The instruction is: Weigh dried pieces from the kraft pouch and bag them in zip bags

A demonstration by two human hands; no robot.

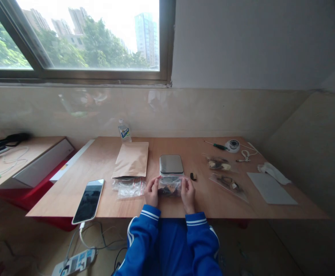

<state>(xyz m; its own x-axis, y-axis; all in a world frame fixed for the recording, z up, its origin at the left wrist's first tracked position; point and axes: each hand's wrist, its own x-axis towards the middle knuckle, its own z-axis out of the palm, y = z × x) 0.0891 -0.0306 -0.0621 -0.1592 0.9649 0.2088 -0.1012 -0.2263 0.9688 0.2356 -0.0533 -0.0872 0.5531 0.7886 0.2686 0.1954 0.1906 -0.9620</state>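
Observation:
A clear zip bag [170, 186] with dark and brownish pieces in it is stretched between my two hands, just in front of the digital scale [171, 164]. My left hand [152, 191] pinches its left top corner, and my right hand [188, 193] pinches the right one. The bag covers the front part of the scale. Beside my right hand lies a small dark piece [193, 176]. To the left of my left hand are a stack of empty clear bags [129, 188] and a brown kraft pouch [132, 159].
A phone [89, 201] on a cable lies at the table's front left. A bottle [124, 131] stands behind the pouch. On the right are two filled bags [229, 186], a screwdriver [219, 146], a white dome camera [232, 145], white paper [270, 188] and a tissue [274, 173].

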